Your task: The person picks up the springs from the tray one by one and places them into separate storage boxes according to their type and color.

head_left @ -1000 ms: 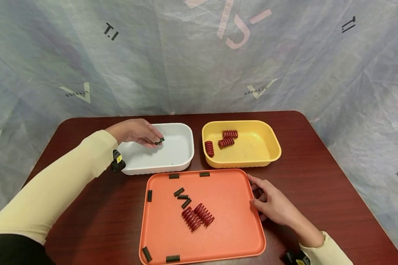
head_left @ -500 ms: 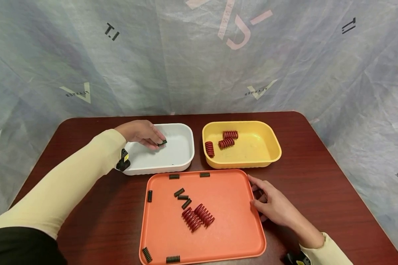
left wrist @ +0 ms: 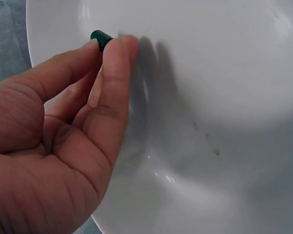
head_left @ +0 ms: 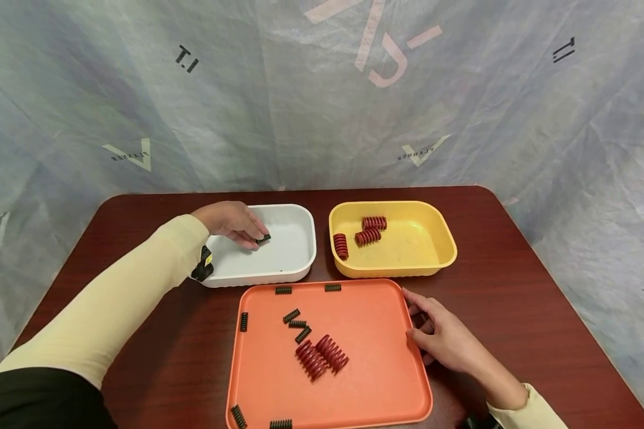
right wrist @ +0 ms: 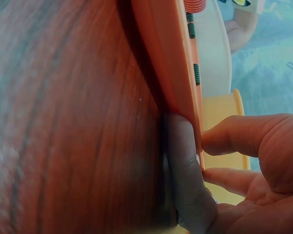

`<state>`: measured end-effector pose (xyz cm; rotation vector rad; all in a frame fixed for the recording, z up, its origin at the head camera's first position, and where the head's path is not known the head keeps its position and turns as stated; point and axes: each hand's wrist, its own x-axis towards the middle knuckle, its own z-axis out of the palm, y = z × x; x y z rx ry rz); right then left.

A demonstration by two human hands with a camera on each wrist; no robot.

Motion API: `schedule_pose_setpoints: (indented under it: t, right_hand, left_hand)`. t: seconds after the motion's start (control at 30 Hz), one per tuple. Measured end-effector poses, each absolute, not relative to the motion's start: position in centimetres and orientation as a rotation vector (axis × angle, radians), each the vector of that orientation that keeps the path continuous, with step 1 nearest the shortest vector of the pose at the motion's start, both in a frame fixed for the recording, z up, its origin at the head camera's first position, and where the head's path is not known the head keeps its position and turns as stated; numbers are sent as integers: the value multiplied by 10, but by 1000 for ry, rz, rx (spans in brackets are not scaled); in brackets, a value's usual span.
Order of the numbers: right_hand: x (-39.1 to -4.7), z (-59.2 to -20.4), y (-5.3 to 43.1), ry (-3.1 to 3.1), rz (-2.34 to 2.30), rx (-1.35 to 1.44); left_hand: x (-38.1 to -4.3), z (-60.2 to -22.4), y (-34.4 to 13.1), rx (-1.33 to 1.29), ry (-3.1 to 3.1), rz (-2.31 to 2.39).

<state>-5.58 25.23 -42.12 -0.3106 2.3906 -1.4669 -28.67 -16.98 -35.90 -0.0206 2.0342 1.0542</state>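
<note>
Over the white bin [head_left: 290, 244] my left hand [head_left: 231, 221] pinches a small dark green spring [head_left: 263, 239] between thumb and fingertips. The left wrist view shows that spring [left wrist: 101, 39] sticking out past the fingertips, above the bin's white floor. At the orange tray's [head_left: 375, 375] right edge, my right hand [head_left: 448, 336] grips the rim. One finger [right wrist: 183, 146] lies under the rim in the right wrist view, with the thumb at its upper side. Two large red springs [head_left: 322, 356] lie mid-tray, near three small dark springs [head_left: 297, 324]. Several more dark springs [head_left: 283, 290] lie along the tray's edges.
A yellow bin [head_left: 413, 244] stands right of the white one, with three red springs [head_left: 367, 236] at its left side. Both bins sit behind the tray on a dark reddish wooden table [head_left: 515, 310]. A grey sheet [head_left: 300, 119] hangs behind the table.
My left hand has moved slightly right and down in the white bin, still pinching the small spring. The right hand keeps its grip on the tray. The head view has shifted slightly.
</note>
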Motion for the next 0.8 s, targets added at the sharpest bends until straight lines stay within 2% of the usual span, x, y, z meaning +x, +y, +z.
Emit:
schedule_pose_setpoints:
  t: [0.3, 0.8]
  right_hand:
    - [-56, -422, 252, 2379, -1476, -321]
    - [-57, -422, 252, 2384, -1467, -308]
  left_hand:
    - [-287, -359, -171, -59, 2044, 1045]
    - [-281, -348, -178, 26, 2004, 1106]
